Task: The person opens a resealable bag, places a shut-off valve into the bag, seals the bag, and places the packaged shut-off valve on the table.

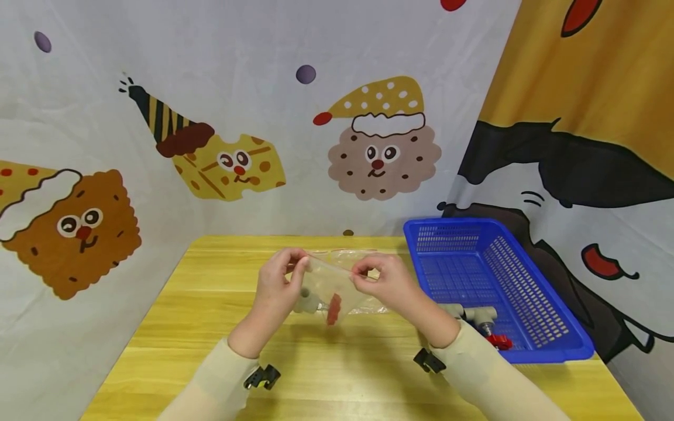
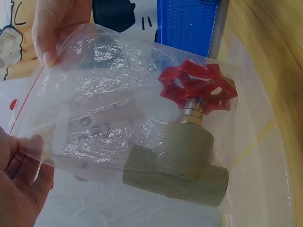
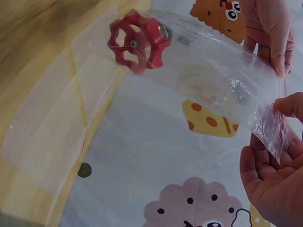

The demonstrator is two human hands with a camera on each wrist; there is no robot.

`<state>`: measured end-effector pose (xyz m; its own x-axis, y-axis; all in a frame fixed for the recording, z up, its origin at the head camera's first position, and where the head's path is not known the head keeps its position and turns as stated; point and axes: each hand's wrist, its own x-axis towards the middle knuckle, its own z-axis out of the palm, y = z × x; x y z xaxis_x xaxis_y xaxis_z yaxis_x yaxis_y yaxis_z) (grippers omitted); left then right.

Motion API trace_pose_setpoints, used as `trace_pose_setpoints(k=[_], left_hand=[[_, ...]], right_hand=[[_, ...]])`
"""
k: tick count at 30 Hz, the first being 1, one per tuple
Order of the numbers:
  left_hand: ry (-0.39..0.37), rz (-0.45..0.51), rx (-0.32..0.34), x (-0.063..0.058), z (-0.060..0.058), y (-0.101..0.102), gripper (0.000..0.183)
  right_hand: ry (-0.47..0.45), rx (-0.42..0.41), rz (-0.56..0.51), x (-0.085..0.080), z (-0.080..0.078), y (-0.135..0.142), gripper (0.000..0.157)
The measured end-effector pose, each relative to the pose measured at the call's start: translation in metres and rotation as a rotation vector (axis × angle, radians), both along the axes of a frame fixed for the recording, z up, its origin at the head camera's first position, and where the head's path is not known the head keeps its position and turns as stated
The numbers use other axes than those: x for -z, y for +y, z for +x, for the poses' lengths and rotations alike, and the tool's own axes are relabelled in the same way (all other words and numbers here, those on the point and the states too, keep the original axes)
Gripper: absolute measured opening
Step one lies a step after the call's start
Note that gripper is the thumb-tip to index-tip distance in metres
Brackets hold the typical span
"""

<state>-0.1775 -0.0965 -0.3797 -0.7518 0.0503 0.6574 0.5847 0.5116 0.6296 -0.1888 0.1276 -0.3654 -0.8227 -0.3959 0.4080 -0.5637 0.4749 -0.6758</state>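
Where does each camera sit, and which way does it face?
Head: head-worn, looking forward and down at left hand, right hand and clear bag; forearms show.
Left wrist: worn there, facing the bagged valve; both hands show.
Right wrist: worn there, facing the bag; both hands show.
Shared: both wrist views show the red handwheel.

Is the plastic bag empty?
No, a gray valve with a red handwheel shows inside the clear bag, which the left hand and right hand pinch along its top edge.
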Motion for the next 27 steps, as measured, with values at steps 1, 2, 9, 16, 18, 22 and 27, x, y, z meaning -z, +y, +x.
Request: trace_pose_setpoints(k=[1, 2, 9, 16, 18, 22, 27], left_hand=[[0.000, 0.001, -0.003, 0.000, 0.000, -0.001, 0.005], [0.000, 0.004, -0.005, 0.000, 0.000, -0.001, 0.005], [0.011, 0.024, -0.015, 0.000, -0.002, -0.006, 0.006], [0.020, 0.037, -0.017, 0.002, -0.004, -0.008, 0.008], [0.021, 0.039, -0.016, 0.003, -0.004, -0.008, 0.009], [0.019, 0.045, -0.023, 0.003, -0.004, -0.009, 0.009], [0.004, 0.056, -0.032, 0.003, -0.004, -0.009, 0.008]], right_hand=[[0.004, 0.000, 0.003, 0.000, 0.000, 0.001, 0.005], [0.005, -0.001, 0.004, 0.001, -0.001, 0.001, 0.005], [0.041, -0.004, 0.001, 0.000, -0.001, 0.005, 0.007], [0.051, 0.005, 0.011, 0.002, 0.001, 0.012, 0.007], [0.062, 0.006, 0.026, 0.004, 0.001, 0.014, 0.005], [0.095, 0.018, 0.063, 0.005, 0.002, 0.018, 0.003], [0.129, 0.024, 0.063, 0.006, 0.004, 0.022, 0.002]])
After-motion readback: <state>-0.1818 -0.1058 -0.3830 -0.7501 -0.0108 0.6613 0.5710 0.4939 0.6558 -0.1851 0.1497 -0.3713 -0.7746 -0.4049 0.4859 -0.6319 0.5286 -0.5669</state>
